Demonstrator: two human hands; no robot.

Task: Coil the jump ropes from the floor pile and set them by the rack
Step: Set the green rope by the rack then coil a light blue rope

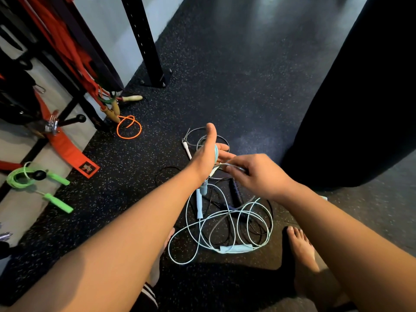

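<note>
My left hand (208, 152) is raised over the floor pile with thumb up and fingers straight, and turns of the light blue jump rope (225, 228) are wrapped around its palm. One blue handle (199, 203) dangles below that wrist. My right hand (254, 174) pinches the same cord just right of the left palm. The remaining blue cord lies in loose loops on the floor with its other handle (236, 248). A black rope (235, 194) and a grey rope with a white handle (187, 149) lie tangled beneath.
The black rack (146, 41) stands at upper left with red bands (74, 59) hanging. A coiled green rope (33, 179) and an orange rope (129, 127) lie beside it. A dark punching bag (360, 97) fills the right. My bare feet (301, 251) flank the pile.
</note>
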